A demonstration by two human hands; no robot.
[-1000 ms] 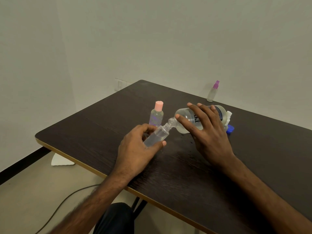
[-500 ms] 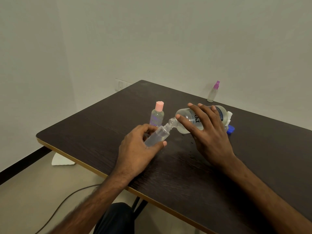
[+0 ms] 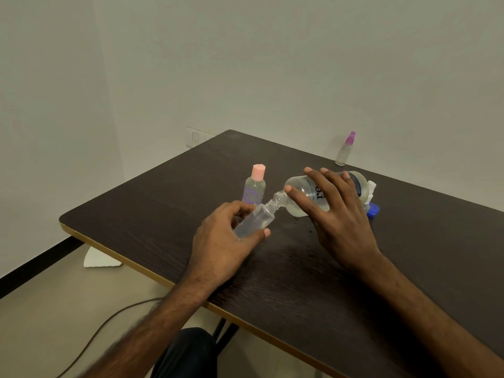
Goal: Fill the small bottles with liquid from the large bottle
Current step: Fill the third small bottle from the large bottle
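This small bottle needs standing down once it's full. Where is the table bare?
Bare: the left end of the table, between its corner and the pink-capped bottle; the far strip between that bottle and the spray bottle; the right side past the blue cap. Crowded: around the large bottle under the right hand.

Dark wood-grain table [image 3: 163, 203] w/ tan edge. Wall switch plate [image 3: 195, 137] behind far corner. Cable [image 3: 105, 323] on floor, white scrap [image 3: 99, 259] by table's left edge.
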